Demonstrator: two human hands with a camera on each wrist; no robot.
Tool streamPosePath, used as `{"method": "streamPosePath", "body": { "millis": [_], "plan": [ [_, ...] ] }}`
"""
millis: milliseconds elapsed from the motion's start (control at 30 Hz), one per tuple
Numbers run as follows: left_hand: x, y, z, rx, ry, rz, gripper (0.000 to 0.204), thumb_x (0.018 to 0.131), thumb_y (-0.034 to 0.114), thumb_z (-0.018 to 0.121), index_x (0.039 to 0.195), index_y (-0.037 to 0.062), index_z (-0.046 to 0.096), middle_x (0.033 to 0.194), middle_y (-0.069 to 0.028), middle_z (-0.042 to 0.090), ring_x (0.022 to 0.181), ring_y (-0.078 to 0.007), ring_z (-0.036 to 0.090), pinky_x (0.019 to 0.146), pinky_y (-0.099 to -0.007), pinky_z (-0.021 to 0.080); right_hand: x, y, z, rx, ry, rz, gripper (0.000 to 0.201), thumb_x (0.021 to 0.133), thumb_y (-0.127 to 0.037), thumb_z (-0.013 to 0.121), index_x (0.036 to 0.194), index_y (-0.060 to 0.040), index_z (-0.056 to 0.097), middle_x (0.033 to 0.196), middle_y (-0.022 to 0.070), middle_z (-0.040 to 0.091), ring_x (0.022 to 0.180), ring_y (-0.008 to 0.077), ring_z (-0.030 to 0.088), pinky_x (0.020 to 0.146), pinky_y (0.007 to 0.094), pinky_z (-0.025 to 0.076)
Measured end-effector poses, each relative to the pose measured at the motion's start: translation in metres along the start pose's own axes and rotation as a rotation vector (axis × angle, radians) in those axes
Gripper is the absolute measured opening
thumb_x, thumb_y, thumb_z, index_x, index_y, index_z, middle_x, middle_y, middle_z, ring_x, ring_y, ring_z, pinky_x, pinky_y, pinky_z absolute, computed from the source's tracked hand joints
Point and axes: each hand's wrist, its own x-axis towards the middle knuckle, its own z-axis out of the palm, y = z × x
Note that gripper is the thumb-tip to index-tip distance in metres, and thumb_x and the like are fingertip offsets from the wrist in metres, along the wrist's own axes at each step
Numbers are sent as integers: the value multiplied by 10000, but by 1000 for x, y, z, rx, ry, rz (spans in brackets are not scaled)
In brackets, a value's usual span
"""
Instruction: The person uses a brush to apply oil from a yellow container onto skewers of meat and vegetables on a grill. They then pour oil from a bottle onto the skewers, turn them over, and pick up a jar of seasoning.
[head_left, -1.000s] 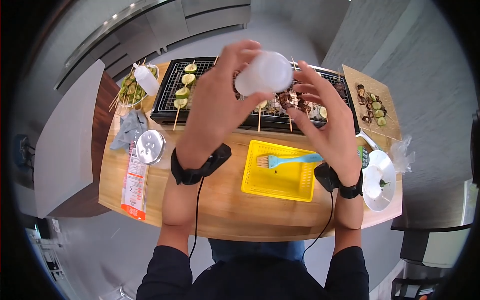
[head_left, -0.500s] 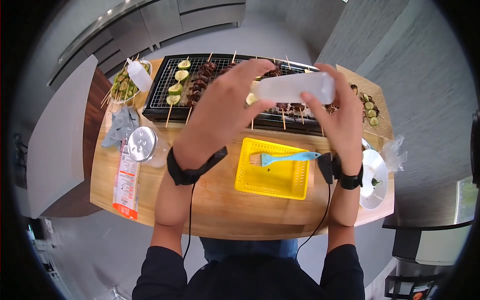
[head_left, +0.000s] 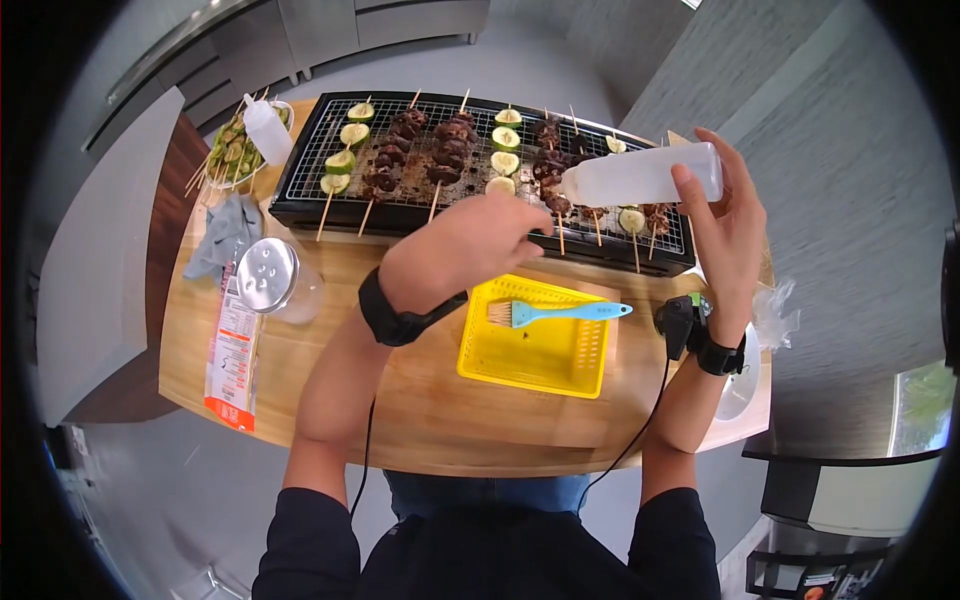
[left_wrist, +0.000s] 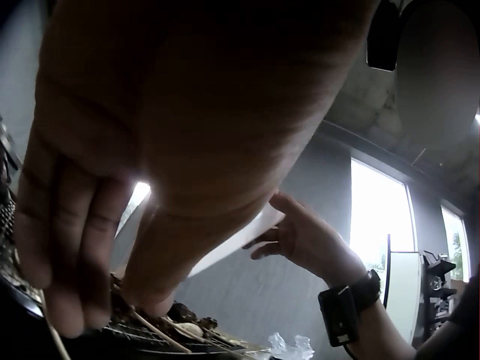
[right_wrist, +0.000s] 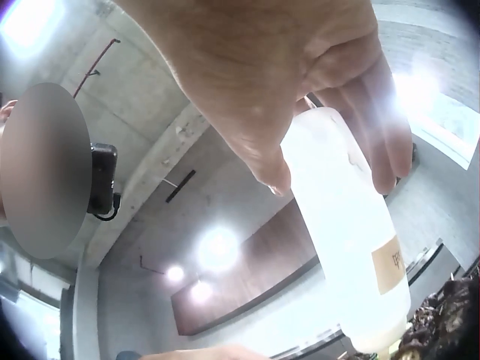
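Observation:
My right hand (head_left: 735,215) grips a translucent white squeeze bottle (head_left: 650,176) by its base end, thumb on the near side. In the head view the bottle lies nearly sideways over the right half of the grill (head_left: 400,222), its narrow end towards the left. The right wrist view has that end of the bottle (right_wrist: 349,225) pointing down close to dark meat, with a tan label on its side. My left hand (head_left: 475,245) is at the grill's front edge, over the lower end of a cucumber skewer (head_left: 505,162). Its fingers (left_wrist: 71,255) hang down, apart from the thumb, holding nothing visible.
Meat skewers (head_left: 447,145) and cucumber skewers lie across the grill. In front sits a yellow basket (head_left: 530,375) with a blue brush (head_left: 560,311). Left are a shaker jar (head_left: 270,275), a grey cloth (head_left: 225,235), a packet (head_left: 232,350) and another squeeze bottle (head_left: 265,130).
The bottle has moved right and turned from between both hands to nearly sideways in my right hand. My left hand has come away from it, down to the grill's front edge.

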Motion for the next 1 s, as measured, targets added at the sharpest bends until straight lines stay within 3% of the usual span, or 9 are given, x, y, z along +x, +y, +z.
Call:
{"method": "streamPosePath", "body": {
  "millis": [167,367,467,633,833,1000],
  "plan": [
    [6,17,16,50,-221,-110,437,961,307,539,1287,15,535,1114,-180,597,1039,-343,580,881,-410,477,-1,-4,-3,-48,-22,-36,489,871,-284,718,1251,-13,576,931,141,678,743,151,669,629,261,538],
    [8,21,19,116,-281,-156,468,967,326,521,1286,-17,532,1128,-186,597,1065,-350,580,916,-405,475,-1,1,-2,-41,-11,-43,502,855,-293,733,1249,-22,580,967,165,683,769,198,689,675,281,553],
    [5,14,23,134,-231,-111,475,964,327,526,1261,-43,543,1143,-193,596,1062,-352,581,914,-405,476,-2,2,0,10,-17,-65,500,850,-287,737,1248,-28,580,1000,170,679,770,218,694,684,291,553],
    [5,15,23,140,-253,-116,479,957,325,535,1239,-61,554,1147,-199,599,1066,-352,580,920,-403,474,-4,-5,-2,-129,-117,36,485,852,-270,736,1246,-36,578,1040,166,665,775,221,694,689,303,557],
    [5,19,20,148,-276,-159,469,948,315,546,1228,-60,561,1124,-201,607,1068,-349,582,920,-401,474,-1,-1,4,-79,-3,9,489,861,-261,727,1268,-46,563,1078,175,654,795,226,686,707,314,559],
    [3,17,21,144,-259,-158,450,942,301,552,1208,-61,571,1111,-197,611,1066,-342,586,917,-405,475,-1,8,7,-104,-53,-64,490,864,-258,723,1275,-47,557,1123,183,643,859,240,682,720,322,562]
  ]
}}
